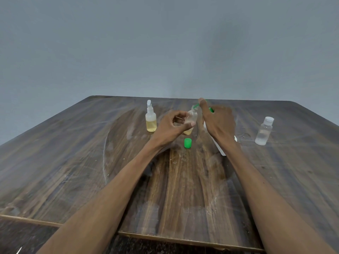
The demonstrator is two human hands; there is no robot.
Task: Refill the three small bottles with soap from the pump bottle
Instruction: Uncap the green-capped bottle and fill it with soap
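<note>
Both forearms reach out from the near edge over the wooden table (73,162). Nearest of the small items, a green cap (187,143) stands on the table between the two wrists. Just beyond it the left hand (171,126) has thumb and fingers curled around a small clear bottle (191,119), open at the top and tilted a little, with a shallow layer of yellow soap at its bottom. The right hand (218,121) is wrapped around the pump bottle (219,146), whose white body slants down below the wrist toward the table; the forefinger lies on the green pump head, and the green nozzle (196,106) meets the mouth of the small bottle. The two hands are close together, each clamped on its own bottle. Farther left stands a second bottle (151,119), about half full of yellow soap, its white flip lid open. Well off to the right stands a third bottle (264,132), clear, with its white cap on. Behind the table rises a plain grey wall (165,43).
</note>
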